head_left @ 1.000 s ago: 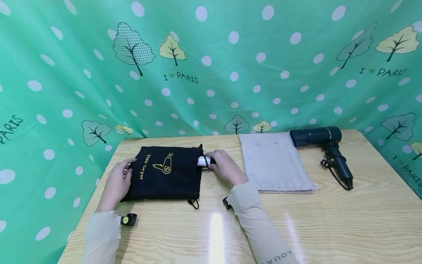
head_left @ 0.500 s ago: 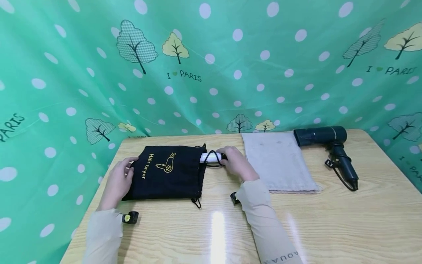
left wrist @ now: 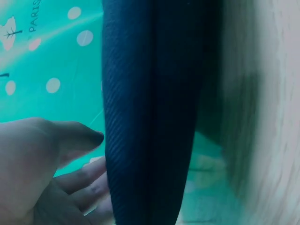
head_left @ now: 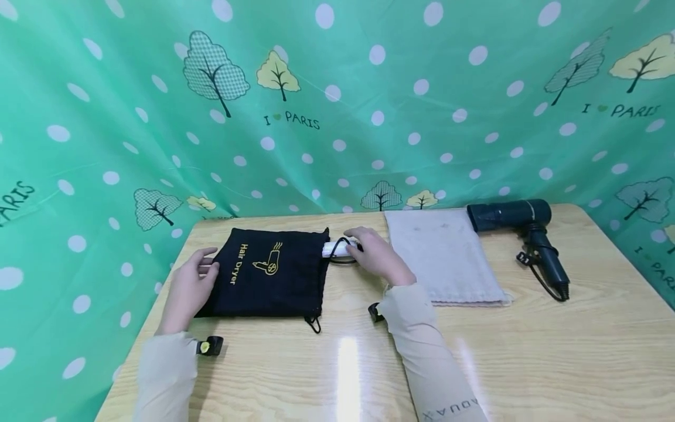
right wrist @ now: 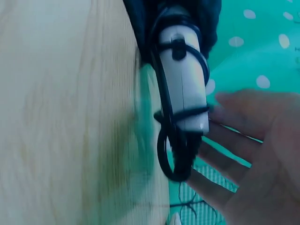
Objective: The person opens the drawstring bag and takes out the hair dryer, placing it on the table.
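A black drawstring bag (head_left: 285, 293) printed "Hair Dryer" lies on the left of the table, its mouth to the right. My left hand (head_left: 187, 290) rests at the bag's closed end, thumb and fingertips touching its edge; the left wrist view shows the bag's dark side (left wrist: 150, 103) against them. Out of the mouth sticks a white hair dryer handle (right wrist: 183, 89), black cord looped round it; the rest is hidden inside. My right hand (head_left: 377, 255) holds the handle's outer end from above, its thumb and fingers (right wrist: 220, 161) around the end where the cord comes out.
A light grey cloth pouch (head_left: 443, 258) lies flat to the right of my right hand. Beyond it is a dark hair dryer (head_left: 508, 215) with its cord tied to the handle. A green patterned curtain (head_left: 337, 117) stands behind the wooden table (head_left: 285, 375).
My right hand has moved right, and more of the white handle shows outside the bag. The right thumb has shifted on its end. My left hand has stayed at the bag's edge.
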The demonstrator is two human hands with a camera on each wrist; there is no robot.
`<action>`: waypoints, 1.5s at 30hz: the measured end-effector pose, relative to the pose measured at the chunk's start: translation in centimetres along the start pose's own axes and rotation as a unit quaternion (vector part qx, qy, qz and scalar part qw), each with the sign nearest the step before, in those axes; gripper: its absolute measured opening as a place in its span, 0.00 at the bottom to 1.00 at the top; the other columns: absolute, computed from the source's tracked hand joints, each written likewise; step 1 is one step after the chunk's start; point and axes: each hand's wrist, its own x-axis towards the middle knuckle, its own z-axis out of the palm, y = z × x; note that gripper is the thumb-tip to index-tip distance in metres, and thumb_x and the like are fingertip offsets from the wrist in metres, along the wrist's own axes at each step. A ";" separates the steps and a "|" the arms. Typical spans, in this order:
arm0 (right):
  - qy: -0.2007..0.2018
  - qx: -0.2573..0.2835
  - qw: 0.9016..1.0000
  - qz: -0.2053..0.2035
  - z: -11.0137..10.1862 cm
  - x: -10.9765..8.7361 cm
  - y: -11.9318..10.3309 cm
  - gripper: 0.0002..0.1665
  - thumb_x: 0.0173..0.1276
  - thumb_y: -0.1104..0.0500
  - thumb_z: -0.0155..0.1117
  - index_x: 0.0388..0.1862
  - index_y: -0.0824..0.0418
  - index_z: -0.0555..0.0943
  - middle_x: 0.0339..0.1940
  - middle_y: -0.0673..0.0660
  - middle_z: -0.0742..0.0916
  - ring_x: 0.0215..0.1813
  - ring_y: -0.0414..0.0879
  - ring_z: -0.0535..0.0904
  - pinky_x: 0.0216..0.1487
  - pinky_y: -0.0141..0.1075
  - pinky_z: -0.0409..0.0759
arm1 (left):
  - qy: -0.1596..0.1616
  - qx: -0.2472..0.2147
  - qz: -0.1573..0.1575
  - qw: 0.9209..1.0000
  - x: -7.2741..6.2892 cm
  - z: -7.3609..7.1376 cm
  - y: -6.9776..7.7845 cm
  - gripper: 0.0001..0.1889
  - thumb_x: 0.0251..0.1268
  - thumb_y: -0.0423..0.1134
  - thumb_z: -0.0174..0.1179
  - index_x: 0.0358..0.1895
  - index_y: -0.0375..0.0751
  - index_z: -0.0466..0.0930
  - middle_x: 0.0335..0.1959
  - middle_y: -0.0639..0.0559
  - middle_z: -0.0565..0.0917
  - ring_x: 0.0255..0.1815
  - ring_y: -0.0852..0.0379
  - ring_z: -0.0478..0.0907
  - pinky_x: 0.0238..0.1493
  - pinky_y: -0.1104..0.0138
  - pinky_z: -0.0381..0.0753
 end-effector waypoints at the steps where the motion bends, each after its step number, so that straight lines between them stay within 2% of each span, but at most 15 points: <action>1: 0.001 -0.001 1.000 -0.010 0.1 0.1 -0.2 0.25 0.75 0.58 0.59 0.68 0.65 0.73 0.67 0.61 0.78 0.71 0.57 0.69 0.73 0.49 0.66 | 0.005 0.000 -0.003 1.000 0.1 0.1 0.1 0.20 0.74 0.32 0.52 0.65 0.30 0.72 0.50 0.28 0.82 0.47 0.34 0.83 0.47 0.44 0.83; 6: 0.010 -0.031 0.999 -0.037 0.9 0.4 -0.9 0.26 0.69 0.63 0.66 0.65 0.64 0.76 0.62 0.60 0.80 0.64 0.55 0.73 0.67 0.46 0.72 | 0.031 0.004 -0.009 0.999 0.5 0.5 0.5 0.17 0.73 0.34 0.55 0.61 0.33 0.77 0.46 0.32 0.84 0.43 0.37 0.84 0.44 0.46 0.83; 10: 0.030 -0.050 0.998 -0.014 1.3 0.2 -1.0 0.23 0.68 0.66 0.66 0.62 0.59 0.79 0.58 0.58 0.82 0.62 0.54 0.75 0.66 0.47 0.74 | 0.035 0.010 -0.010 0.999 0.4 0.5 0.5 0.15 0.72 0.32 0.56 0.58 0.34 0.80 0.43 0.34 0.85 0.41 0.39 0.84 0.42 0.50 0.83; 13: 0.036 -0.051 0.998 -0.003 1.4 0.1 -0.9 0.21 0.68 0.66 0.66 0.59 0.56 0.81 0.57 0.57 0.83 0.61 0.54 0.77 0.65 0.49 0.75 | 0.035 0.015 -0.017 0.999 0.2 0.2 0.4 0.14 0.71 0.31 0.56 0.57 0.32 0.81 0.42 0.34 0.85 0.40 0.39 0.85 0.38 0.56 0.82; 18: 0.024 -0.042 0.999 -0.006 1.2 0.0 -0.5 0.21 0.67 0.66 0.66 0.59 0.57 0.81 0.56 0.58 0.83 0.61 0.55 0.76 0.66 0.50 0.74 | 0.041 0.019 -0.035 0.998 -0.1 0.0 0.4 0.14 0.70 0.31 0.58 0.54 0.32 0.82 0.42 0.34 0.85 0.39 0.40 0.86 0.31 0.70 0.78; 24: 0.028 -0.036 0.999 -0.016 0.7 -0.2 0.5 0.20 0.65 0.69 0.66 0.56 0.60 0.81 0.52 0.60 0.85 0.58 0.56 0.78 0.65 0.49 0.73 | 0.056 0.024 -0.040 0.997 -0.1 0.0 0.3 0.13 0.70 0.31 0.58 0.54 0.33 0.83 0.41 0.35 0.86 0.38 0.40 0.86 0.27 0.75 0.75; 27: 0.024 -0.037 0.999 -0.017 0.5 -0.1 0.7 0.20 0.65 0.68 0.66 0.57 0.60 0.81 0.53 0.60 0.85 0.58 0.56 0.78 0.66 0.49 0.73 | 0.062 0.025 -0.045 0.997 -0.2 -0.1 0.2 0.13 0.70 0.31 0.58 0.53 0.33 0.84 0.41 0.35 0.86 0.38 0.40 0.87 0.26 0.74 0.75; 31: 0.023 -0.035 0.999 -0.015 0.1 -0.3 0.6 0.20 0.66 0.69 0.66 0.57 0.61 0.81 0.54 0.61 0.84 0.59 0.56 0.78 0.66 0.50 0.73 | 0.080 0.040 -0.051 0.995 -0.3 -0.2 0.0 0.13 0.69 0.30 0.58 0.53 0.33 0.84 0.42 0.35 0.87 0.37 0.40 0.87 0.30 0.65 0.78; 36: 0.019 -0.031 0.999 0.005 -0.2 -0.4 0.7 0.20 0.67 0.68 0.64 0.58 0.61 0.80 0.55 0.61 0.83 0.60 0.56 0.77 0.67 0.50 0.73 | 0.095 0.048 -0.065 0.992 -0.3 -0.5 -0.2 0.13 0.69 0.30 0.57 0.52 0.33 0.85 0.42 0.35 0.87 0.37 0.40 0.87 0.33 0.61 0.80; 41: 0.014 -0.033 0.999 0.007 -0.2 -0.4 0.8 0.20 0.68 0.67 0.65 0.58 0.62 0.80 0.55 0.61 0.83 0.60 0.56 0.76 0.67 0.50 0.72 | 0.086 0.042 -0.080 0.992 -0.4 -0.5 -0.1 0.14 0.70 0.31 0.57 0.55 0.32 0.83 0.44 0.33 0.86 0.40 0.37 0.86 0.40 0.50 0.83; 45: 0.010 -0.022 1.000 0.003 -0.1 -0.2 0.7 0.25 0.67 0.63 0.66 0.63 0.62 0.77 0.60 0.60 0.81 0.64 0.56 0.74 0.70 0.49 0.70 | 0.060 0.047 -0.115 0.990 -0.4 -0.4 -0.1 0.20 0.73 0.36 0.54 0.63 0.32 0.77 0.48 0.31 0.85 0.46 0.35 0.84 0.44 0.46 0.82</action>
